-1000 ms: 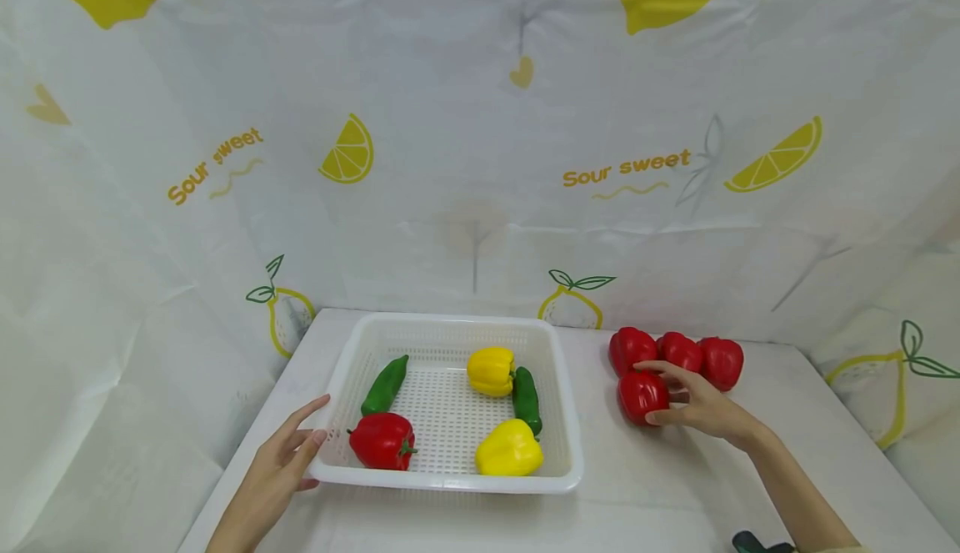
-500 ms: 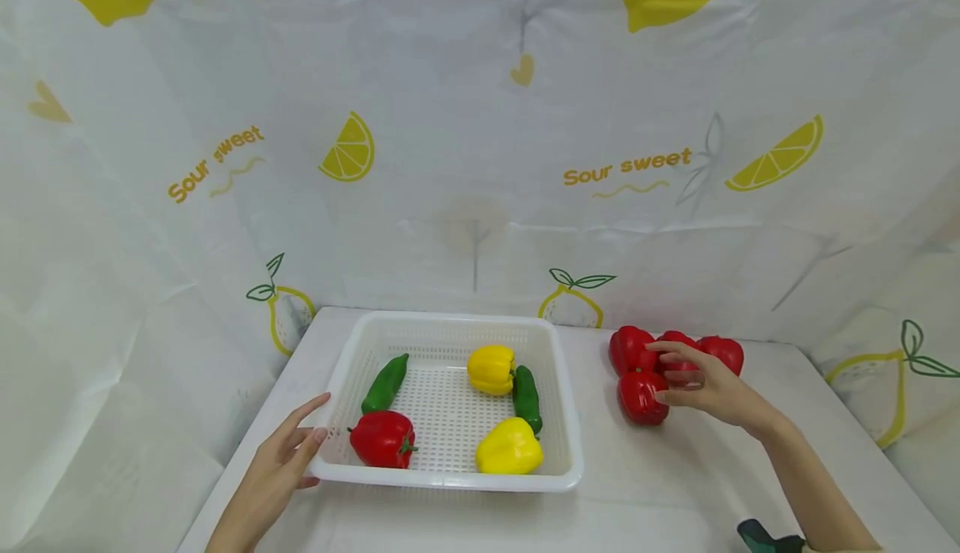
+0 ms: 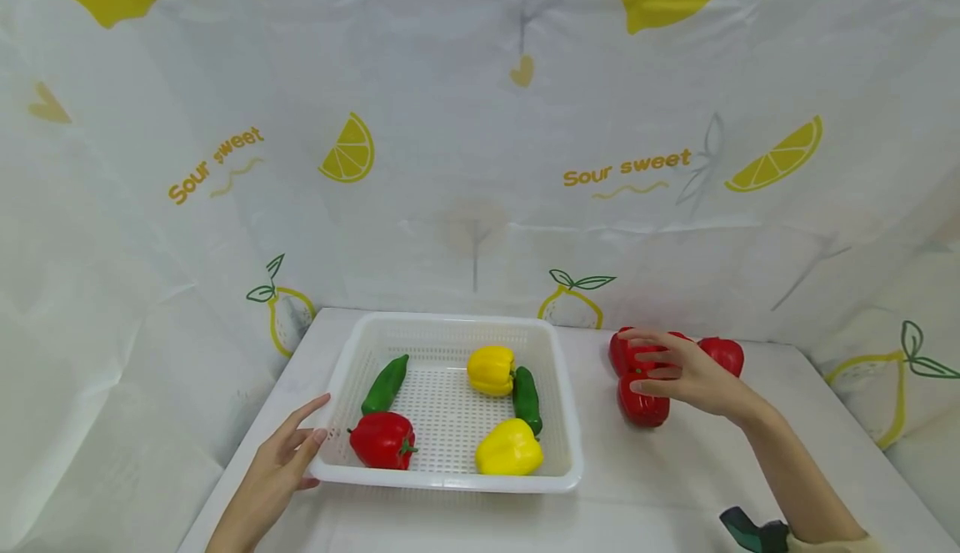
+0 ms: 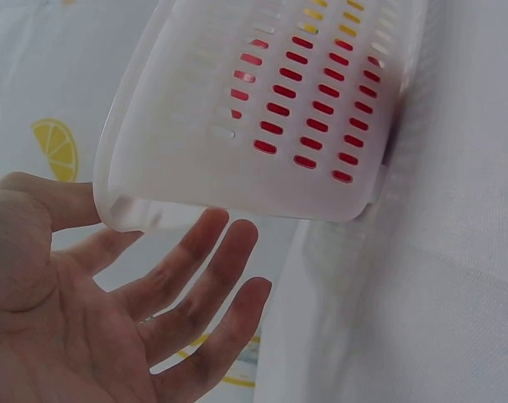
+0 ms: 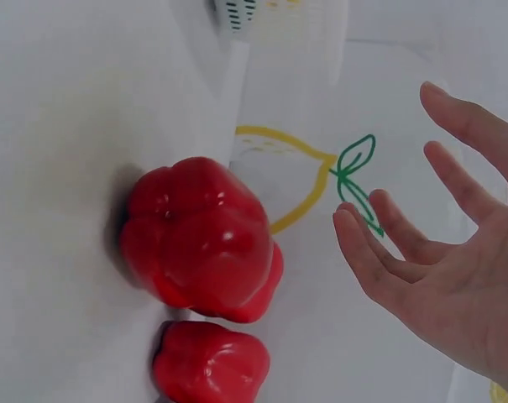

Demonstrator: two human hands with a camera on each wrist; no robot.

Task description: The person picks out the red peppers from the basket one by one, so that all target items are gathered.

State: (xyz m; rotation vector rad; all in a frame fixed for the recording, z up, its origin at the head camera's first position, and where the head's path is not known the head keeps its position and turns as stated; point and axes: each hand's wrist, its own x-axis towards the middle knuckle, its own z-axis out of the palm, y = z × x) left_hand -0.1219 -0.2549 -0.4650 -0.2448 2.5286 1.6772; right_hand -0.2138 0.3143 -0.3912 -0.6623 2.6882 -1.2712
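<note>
My left hand (image 3: 270, 474) touches the left rim of a white plastic basket (image 3: 446, 482), its fingers spread around the front left corner. In the left wrist view the fingertips (image 4: 243, 231) lie beside the basket's slotted wall (image 4: 279, 180). My right hand (image 3: 701, 378) hovers over a group of red bell peppers, holding nothing. Below its fingers is the nearest red bell pepper (image 3: 643, 409); another (image 3: 618, 354) is partly hidden behind them. The right wrist view shows a gap between the spread fingers (image 5: 367, 260) and the near pepper (image 5: 199, 239).
Inside the basket lie a red bell pepper (image 3: 382, 440), two yellow bell peppers, one at the back (image 3: 491, 371), and two green peppers, one at the left (image 3: 385, 386). One more red bell pepper (image 3: 722, 356) sits at the back right. A printed cloth (image 3: 450, 161) hangs behind the table.
My right hand has let go of the nearest red bell pepper and risen, first shifting right, then back left above the group. The left hand and the basket have stayed in place.
</note>
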